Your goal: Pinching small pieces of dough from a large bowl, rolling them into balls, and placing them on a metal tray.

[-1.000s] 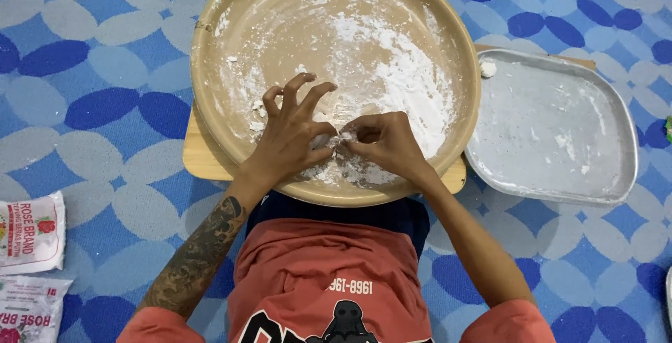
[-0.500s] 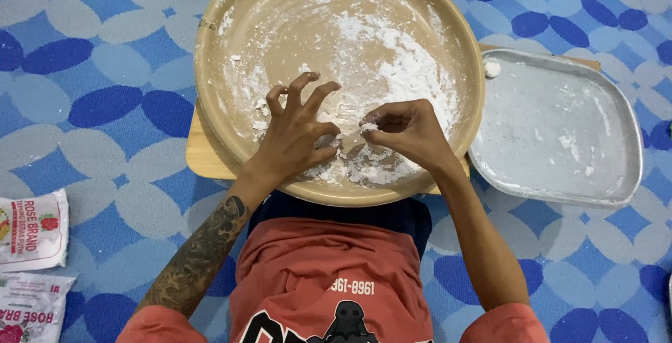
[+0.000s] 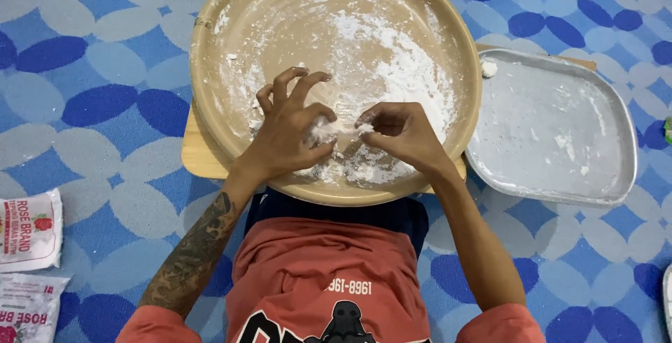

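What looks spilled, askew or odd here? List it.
Nothing is spilled outside the round tan bowl; the white flour is smeared only inside it. One small white dough lump sits alone at the corner of the square metal tray. Left hand and right hand pinch dough.

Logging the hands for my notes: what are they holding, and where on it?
Both hands pinch one small white dough lump: left hand its left side, right hand its right.

Tray [image 3: 553,129] right of flour-dusted bowl [image 3: 231,28]
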